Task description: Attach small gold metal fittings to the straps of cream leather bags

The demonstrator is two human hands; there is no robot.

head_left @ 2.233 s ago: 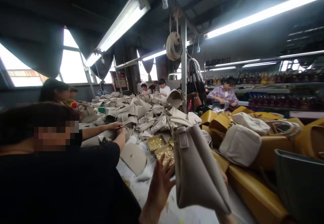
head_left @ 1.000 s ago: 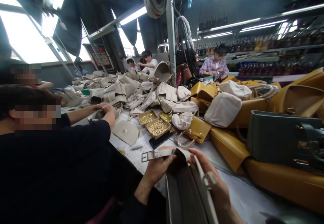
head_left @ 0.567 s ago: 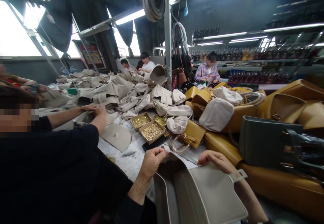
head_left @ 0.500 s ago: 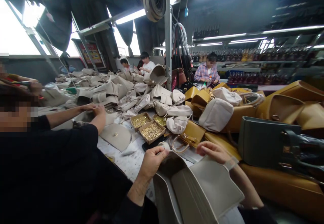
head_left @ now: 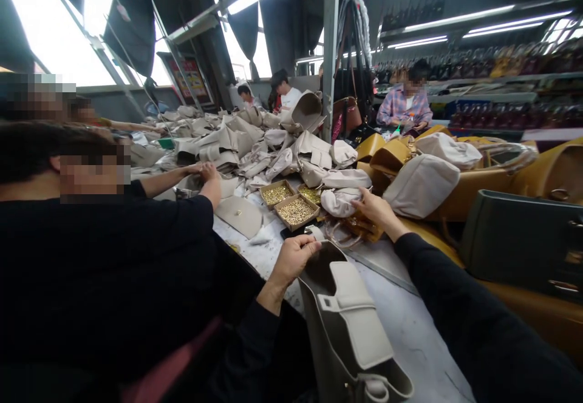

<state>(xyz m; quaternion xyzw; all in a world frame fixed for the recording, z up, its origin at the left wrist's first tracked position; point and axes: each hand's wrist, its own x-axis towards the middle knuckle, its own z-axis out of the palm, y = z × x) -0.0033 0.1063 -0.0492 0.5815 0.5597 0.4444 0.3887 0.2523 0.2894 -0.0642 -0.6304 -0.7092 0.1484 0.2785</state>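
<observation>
The left hand pinches the rim of the beige bag, tilted beside the table; probably light and semi-stiff, best held there. The right hand meets a white bundle, finger closure indeterminable

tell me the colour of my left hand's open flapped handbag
The open handbag is pale greyish beige; head view shows it best.

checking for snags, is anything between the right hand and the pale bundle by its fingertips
Nothing visible stands between the right hand and the pale bundle; the fingertips overlap its edge in view, though actual contact is unclear.
</observation>
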